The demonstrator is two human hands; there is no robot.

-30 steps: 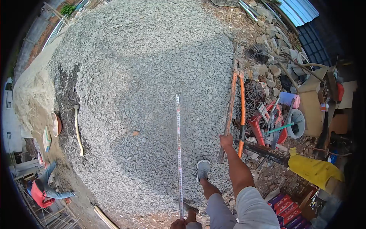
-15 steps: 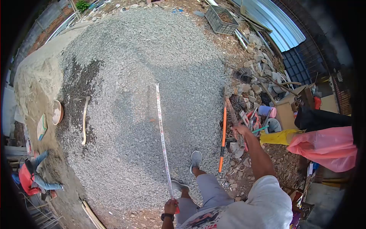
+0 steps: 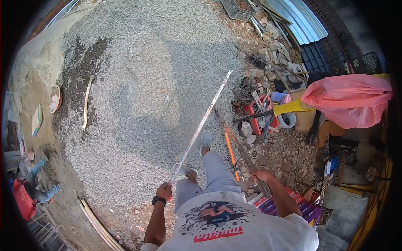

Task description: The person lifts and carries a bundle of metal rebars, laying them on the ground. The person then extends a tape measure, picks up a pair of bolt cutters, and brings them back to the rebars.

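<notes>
My left hand [image 3: 164, 191], with a dark watch on its wrist, is closed on the near end of a tape measure. Its long white blade [image 3: 202, 124] stretches forward and right over the gravel [image 3: 138, 104], passing close by my shoes. In my right hand [image 3: 260, 173] is a long, brown, rough stick [image 3: 240, 148], probably wood, slanting forward and left. An orange and black rod [image 3: 231, 154] lies just left of that stick. My fingers partly cover both held things.
A pickaxe [image 3: 87, 102] and a round basin [image 3: 55, 99] lie left. Another person in red [image 3: 24, 198] is at far left. Rubble, a red tool tray [image 3: 252, 118], a bucket [image 3: 287, 120] and pink plastic sheeting [image 3: 347, 100] sit right. A grey crate [image 3: 238, 10] stands beyond.
The tape's blade has swung right, its far end now nearer the rubble. My left hand has moved forward and left; my right hand has drawn back toward me with the stick.
</notes>
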